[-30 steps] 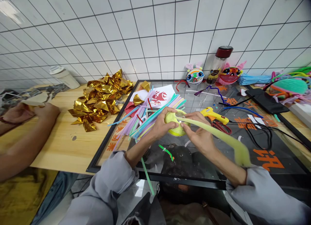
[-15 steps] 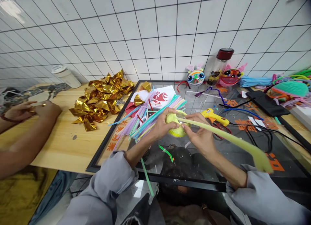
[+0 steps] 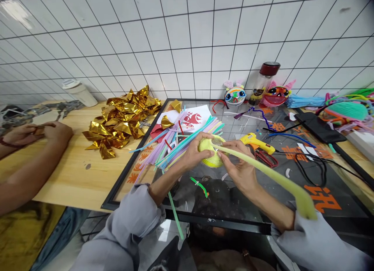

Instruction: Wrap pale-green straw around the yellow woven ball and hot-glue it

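My left hand [image 3: 195, 153] grips a round yellow-green coil of wound pipe cleaner [image 3: 209, 156] above the dark glass board [image 3: 336, 177]. My right hand [image 3: 239, 166] pinches the coil's loose yellow-green pipe cleaner tail [image 3: 280, 181] close to the coil. The tail runs down to the right over my grey sleeve. Both hands are closed on their pieces.
A fan of coloured pipe cleaners [image 3: 175, 144] lies left of my hands. A yellow glue gun [image 3: 257, 142], red scissors [image 3: 265, 158] and black cable [image 3: 312, 165] lie to the right. Gold foil shapes [image 3: 121, 121] cover the wooden table. Another person's hands [image 3: 37, 132] work at far left.
The loose tail has swung, its free end shifting about over my right sleeve. My hands have stayed on the coil. The other person's hands have drawn together.
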`<state>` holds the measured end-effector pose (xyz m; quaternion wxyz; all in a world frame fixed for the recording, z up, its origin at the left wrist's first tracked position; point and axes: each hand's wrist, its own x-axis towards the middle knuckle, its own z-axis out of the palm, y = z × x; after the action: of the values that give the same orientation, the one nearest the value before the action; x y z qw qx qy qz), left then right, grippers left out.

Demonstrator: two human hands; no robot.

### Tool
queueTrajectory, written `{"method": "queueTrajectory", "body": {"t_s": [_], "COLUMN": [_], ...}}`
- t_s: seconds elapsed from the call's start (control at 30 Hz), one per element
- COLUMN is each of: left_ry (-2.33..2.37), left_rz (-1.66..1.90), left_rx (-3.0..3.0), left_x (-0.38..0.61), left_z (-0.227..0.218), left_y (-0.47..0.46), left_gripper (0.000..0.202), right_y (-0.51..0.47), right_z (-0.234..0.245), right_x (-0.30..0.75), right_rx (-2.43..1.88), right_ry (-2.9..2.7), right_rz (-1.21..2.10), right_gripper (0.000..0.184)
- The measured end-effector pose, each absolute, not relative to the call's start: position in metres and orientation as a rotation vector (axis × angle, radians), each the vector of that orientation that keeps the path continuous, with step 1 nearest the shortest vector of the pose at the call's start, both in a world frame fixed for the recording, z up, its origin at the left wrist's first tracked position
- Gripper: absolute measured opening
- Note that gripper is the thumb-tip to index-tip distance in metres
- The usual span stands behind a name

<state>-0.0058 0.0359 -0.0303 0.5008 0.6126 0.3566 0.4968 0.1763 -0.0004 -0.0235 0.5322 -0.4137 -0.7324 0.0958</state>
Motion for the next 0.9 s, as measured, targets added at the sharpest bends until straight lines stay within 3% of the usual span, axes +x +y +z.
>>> {"method": "queueTrajectory", "body": {"t_s": [0.4, 0.9], "left_ry": [0.850, 0.827], "left_rz": [1.231, 1.139], "left_rx": [1.507, 1.444], "left_x": [-0.0049, -0.0089], "left_z": [-0.0345, -0.0286], "left_y": [0.0393, 0.0359], "left_gripper": [0.045, 0.043], "right_y": [-0.0031, -0.0062], "right_z": [-0.0260, -0.0259], "right_x": [0.1764, 0.1770], "right_rx": [-0.968, -0.960], "right_ry": [-1.868, -1.898], "right_rz": [-0.084, -0.086], "right_gripper": [0.009, 0.012]}}
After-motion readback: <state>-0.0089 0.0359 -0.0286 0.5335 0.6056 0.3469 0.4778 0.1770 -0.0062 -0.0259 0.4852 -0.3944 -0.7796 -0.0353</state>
